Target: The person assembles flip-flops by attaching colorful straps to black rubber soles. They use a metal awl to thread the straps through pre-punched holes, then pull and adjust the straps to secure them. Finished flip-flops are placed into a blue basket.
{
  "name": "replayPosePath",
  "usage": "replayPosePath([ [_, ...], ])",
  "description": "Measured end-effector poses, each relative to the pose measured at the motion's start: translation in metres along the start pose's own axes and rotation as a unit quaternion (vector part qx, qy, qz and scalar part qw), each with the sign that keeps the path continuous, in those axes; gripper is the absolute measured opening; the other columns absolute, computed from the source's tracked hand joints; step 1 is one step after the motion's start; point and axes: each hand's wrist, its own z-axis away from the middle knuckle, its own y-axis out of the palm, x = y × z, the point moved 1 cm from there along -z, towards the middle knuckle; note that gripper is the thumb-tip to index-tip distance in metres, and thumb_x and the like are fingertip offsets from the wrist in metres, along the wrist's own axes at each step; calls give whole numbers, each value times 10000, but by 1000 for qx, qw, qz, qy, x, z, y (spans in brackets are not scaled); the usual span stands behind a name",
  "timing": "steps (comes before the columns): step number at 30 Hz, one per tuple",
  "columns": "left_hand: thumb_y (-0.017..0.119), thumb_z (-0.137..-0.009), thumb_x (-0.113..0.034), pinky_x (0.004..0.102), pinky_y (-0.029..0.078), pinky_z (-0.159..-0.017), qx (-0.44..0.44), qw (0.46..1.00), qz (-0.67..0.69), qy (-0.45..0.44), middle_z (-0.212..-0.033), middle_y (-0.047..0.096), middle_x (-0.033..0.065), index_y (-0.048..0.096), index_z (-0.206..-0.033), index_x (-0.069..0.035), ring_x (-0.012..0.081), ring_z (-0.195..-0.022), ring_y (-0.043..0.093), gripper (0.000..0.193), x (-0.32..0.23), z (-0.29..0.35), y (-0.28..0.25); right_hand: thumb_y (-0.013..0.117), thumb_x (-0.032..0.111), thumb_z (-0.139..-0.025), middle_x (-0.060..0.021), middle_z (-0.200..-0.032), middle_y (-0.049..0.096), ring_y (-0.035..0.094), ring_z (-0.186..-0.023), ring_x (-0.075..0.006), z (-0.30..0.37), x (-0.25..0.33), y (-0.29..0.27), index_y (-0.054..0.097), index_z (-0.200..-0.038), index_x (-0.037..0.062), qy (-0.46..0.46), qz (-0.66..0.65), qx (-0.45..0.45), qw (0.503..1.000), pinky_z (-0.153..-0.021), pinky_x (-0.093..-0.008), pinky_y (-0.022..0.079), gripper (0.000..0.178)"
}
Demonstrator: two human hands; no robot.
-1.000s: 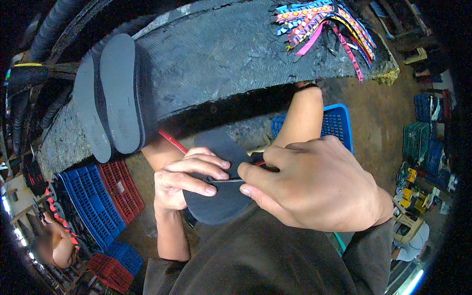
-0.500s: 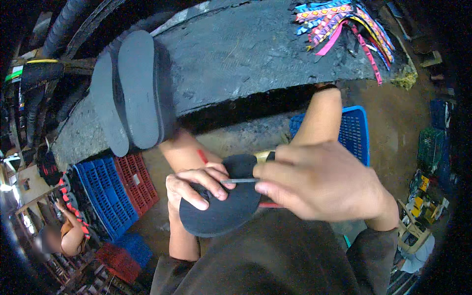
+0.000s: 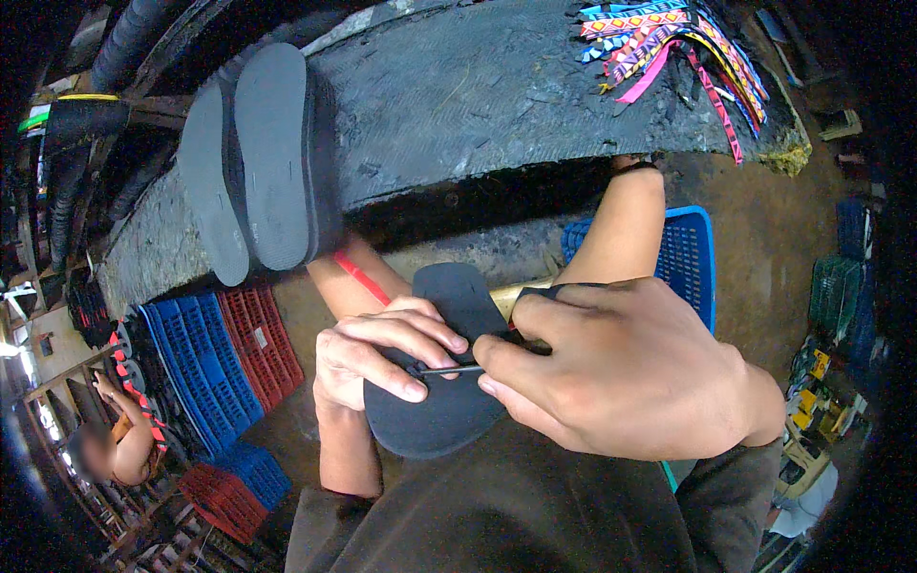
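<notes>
A dark, flat shoe sole [image 3: 435, 420] is held in front of the torso, below the near edge of the workbench, its broad end pointed to six o'clock and its narrower end to twelve. Across its middle a thin rod [image 3: 449, 370] is laid, running roughly from nine to three; whether its tip is pushed into the sole cannot be told.

The sole is gripped by the left hand [image 3: 368, 358] from nine o'clock, the fingers laid over its upper face, the thumb hidden. At three o'clock the rod is pinched between thumb and bent forefinger of the right hand [image 3: 621, 372]; whether anything else is enclosed by the other curled fingers cannot be told.

A red strip [image 3: 361, 277] is seen between ten and eleven, just beside the left hand. At two o'clock a blue basket [image 3: 693, 258] is partly covered by a bare leg.

The dark workbench [image 3: 458, 105] is spread across twelve o'clock. On it, grey soles [image 3: 272, 153] are stacked at eleven, and patterned straps [image 3: 669, 57] are bunched at one. Blue crates [image 3: 205, 372] and red crates [image 3: 260, 344] are set at nine.
</notes>
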Motion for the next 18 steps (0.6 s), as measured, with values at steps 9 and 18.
replayPosePath([
  [9, 539, -1079, -422, 552, 493, -929, 98, 985, 142, 26, -1089, 762, 281, 792, -1079, -7, 479, -1066, 726, 486, 29, -15, 2, 649, 262, -990, -118, -860, 661, 727, -746, -304, -53, -20, 19, 663, -943, 54, 78, 107, -69, 989, -610, -434, 572, 213],
  [18, 429, -1123, -194, 613, 558, -818, -108, 931, 348, -27, -910, 697, 339, 559, -1032, -76, 488, -858, 734, 197, 23, 13, 7, 714, 166, -977, -70, -785, 610, 639, -675, -207, -26, -21, 13, 688, -1023, 67, -31, -357, -137, 923, -634, -331, 486, 112],
])
